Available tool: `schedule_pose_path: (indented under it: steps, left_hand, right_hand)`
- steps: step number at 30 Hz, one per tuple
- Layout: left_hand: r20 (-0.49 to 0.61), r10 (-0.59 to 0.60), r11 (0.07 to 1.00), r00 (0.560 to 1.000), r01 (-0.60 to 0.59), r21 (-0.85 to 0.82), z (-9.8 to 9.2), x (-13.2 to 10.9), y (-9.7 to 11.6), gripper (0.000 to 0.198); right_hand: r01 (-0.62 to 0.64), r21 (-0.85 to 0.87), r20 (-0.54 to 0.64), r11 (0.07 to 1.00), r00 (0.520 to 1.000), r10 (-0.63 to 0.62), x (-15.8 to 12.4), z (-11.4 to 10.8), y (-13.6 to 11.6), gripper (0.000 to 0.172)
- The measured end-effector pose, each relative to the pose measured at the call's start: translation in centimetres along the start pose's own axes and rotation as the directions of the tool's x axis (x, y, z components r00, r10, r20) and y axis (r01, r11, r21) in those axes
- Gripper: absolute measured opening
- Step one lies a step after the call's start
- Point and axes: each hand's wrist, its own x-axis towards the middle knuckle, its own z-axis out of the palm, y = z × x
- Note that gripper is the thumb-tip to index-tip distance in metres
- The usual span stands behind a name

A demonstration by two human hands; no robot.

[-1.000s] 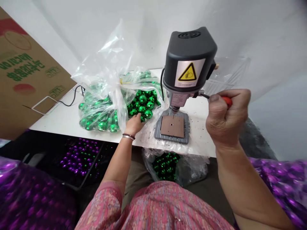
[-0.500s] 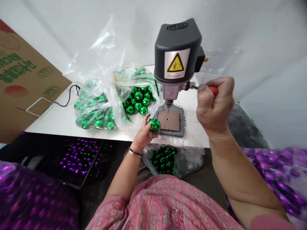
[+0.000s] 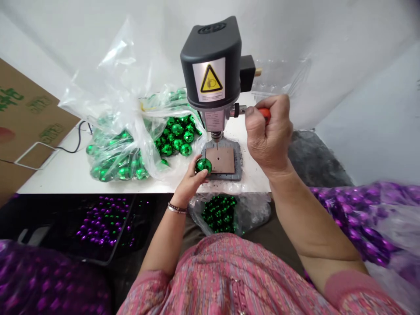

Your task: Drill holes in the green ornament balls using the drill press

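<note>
Between the fingers and thumb of my left hand is a shiny green faceted ball, held at the left front of the drill's base. My right hand is closed around the red-knobbed lever on the side of a small drill press. Its thin drill bit points down over a brown square plate with a hole in it. The bit and the ball are apart. The plate lies on the grey base.
Clear plastic bags of green balls cover the left of the white table. A bag of green balls is at my lap. Bags of purple balls flank me. A cardboard box stands far left.
The view has shifted, so the drill press sits further left. My left hand has turned the green ball slightly, its thumb now in front. My right hand stays on the lever.
</note>
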Motion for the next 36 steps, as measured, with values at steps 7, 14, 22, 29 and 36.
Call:
schedule_pose_path:
  steps: [7,14,22,29,36]
  left_hand:
    - [-0.089,0.173,0.892,0.981,-0.117,0.436,0.1,2.6,-0.2,0.058]
    - [-0.099,0.197,0.835,0.975,-0.114,0.538,0.3,3.8,0.3,0.054]
    - [-0.066,0.236,0.757,0.969,-0.141,0.638,1.0,4.9,1.2,0.054]
    - [0.023,0.257,0.620,0.966,-0.183,0.763,1.7,5.9,1.7,0.049]
    - [0.101,0.276,0.565,0.956,-0.246,0.787,2.1,7.2,1.9,0.058]
  right_hand:
    - [-0.214,-0.155,0.008,0.964,0.976,0.218,4.4,-0.1,-2.1,0.032]
    - [-0.331,-0.358,0.062,0.873,0.924,0.376,10.7,1.7,-1.4,0.039]
    - [-0.318,-0.329,0.041,0.889,0.936,0.350,11.3,2.9,-0.5,0.037]
    - [-0.338,-0.346,0.040,0.875,0.926,0.374,11.3,2.8,-0.5,0.033]
    - [-0.335,-0.309,0.061,0.890,0.927,0.370,11.1,2.7,-0.5,0.034]
